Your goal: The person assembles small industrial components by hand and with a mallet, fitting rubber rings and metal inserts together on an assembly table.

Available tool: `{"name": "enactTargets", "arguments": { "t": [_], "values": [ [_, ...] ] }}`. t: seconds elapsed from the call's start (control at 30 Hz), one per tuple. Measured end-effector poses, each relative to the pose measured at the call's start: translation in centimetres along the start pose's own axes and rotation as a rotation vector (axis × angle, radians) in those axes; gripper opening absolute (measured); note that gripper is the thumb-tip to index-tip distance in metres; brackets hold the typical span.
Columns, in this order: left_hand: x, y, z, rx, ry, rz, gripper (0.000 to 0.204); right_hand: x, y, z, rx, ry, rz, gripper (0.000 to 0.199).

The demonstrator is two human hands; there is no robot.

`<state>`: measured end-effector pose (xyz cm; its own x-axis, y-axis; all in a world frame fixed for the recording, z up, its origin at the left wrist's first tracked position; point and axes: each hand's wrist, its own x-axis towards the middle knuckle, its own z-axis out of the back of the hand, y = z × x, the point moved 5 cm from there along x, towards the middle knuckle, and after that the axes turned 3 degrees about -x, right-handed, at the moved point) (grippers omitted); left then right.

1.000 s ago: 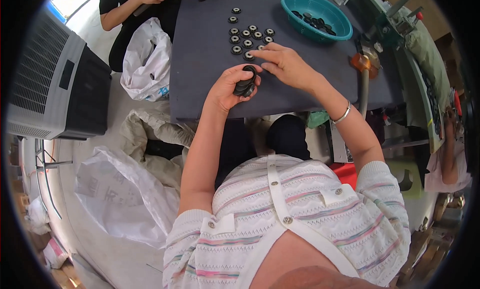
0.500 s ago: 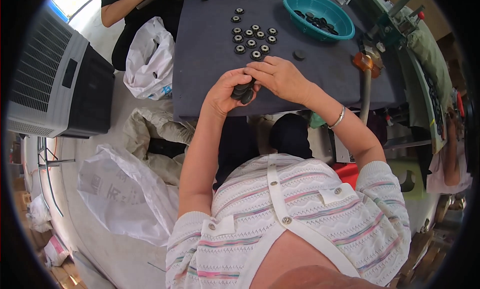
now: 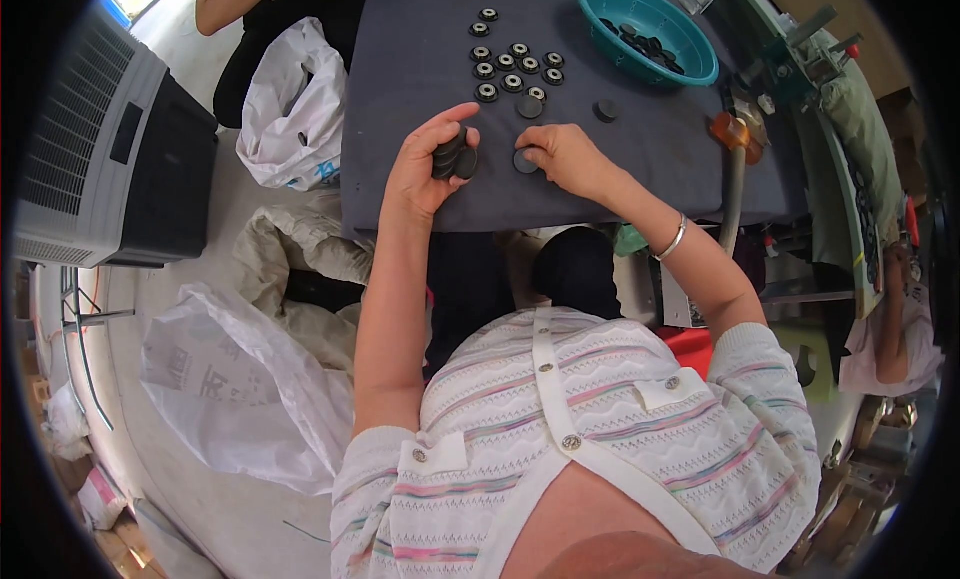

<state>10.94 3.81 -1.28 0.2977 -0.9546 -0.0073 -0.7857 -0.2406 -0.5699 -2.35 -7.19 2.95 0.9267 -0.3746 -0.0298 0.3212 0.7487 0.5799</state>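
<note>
My left hand point(image 3: 412, 171) is closed around several black discs point(image 3: 450, 157), stacked in the palm, with its index finger stretched out. To its right, my right hand point(image 3: 572, 159) pinches one dark disc point(image 3: 524, 161) by its edge, low over the grey-covered table or touching it; I cannot tell which. Beyond the hands sits a group of black round pieces with metal centres point(image 3: 512, 83). A plain dark disc point(image 3: 530, 107) lies at the group's near side, close against one of them. Another dark disc point(image 3: 606, 110) rests alone farther right.
A teal basket point(image 3: 650, 67) with black discs stands at the far right of the table point(image 3: 400, 89). An orange-headed hammer point(image 3: 733, 139) lies near the right edge, beside a green metal fixture point(image 3: 800, 59). A person's arm point(image 3: 235, 4) shows at far left, above a white bag point(image 3: 295, 109).
My hands were together around the discs; now they are apart. The right hand has moved right and nearer, pinching one disc. A plain disc now shows at the group's near side.
</note>
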Motion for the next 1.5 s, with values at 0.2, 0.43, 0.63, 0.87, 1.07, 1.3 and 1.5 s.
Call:
{"name": "enactTargets", "arguments": {
  "t": [0.2, 0.43, 0.63, 0.87, 1.07, 1.3, 1.5],
  "values": [
    [-0.3, 0.2, 0.0, -0.008, -0.046, 0.038, 0.038, -1.5, 1.3, -0.3, -0.276, -0.026, 0.165, 0.033],
    [-0.2, 0.2, 0.0, 0.002, -0.067, 0.013, 0.037, 0.1, 1.2, 2.2, -0.34, -0.252, 0.21, 0.027],
    [0.1, 0.1, 0.3, -0.005, -0.032, 0.0, 0.041, 4.5, -1.0, 1.7, -0.616, -0.164, 0.105, 0.017],
    [0.0, -0.1, 0.0, -0.022, -0.056, 0.007, 0.035, 5.7, -0.5, 2.1, -0.593, -0.132, 0.14, 0.025],
    [-0.3, -0.2, -0.2, -0.025, -0.045, 0.024, 0.033, 3.9, 2.1, 0.0, -0.549, -0.157, 0.282, 0.02],
    [-0.1, -0.1, 0.0, -0.025, -0.057, 0.019, 0.033, 1.4, 1.1, 3.0, -0.248, -0.356, 0.28, 0.019],
    [0.3, -0.1, 0.4, -0.021, -0.053, 0.013, 0.034, -1.5, 1.3, 0.5, -0.267, 0.0, 0.219, 0.035]
  ]
}}
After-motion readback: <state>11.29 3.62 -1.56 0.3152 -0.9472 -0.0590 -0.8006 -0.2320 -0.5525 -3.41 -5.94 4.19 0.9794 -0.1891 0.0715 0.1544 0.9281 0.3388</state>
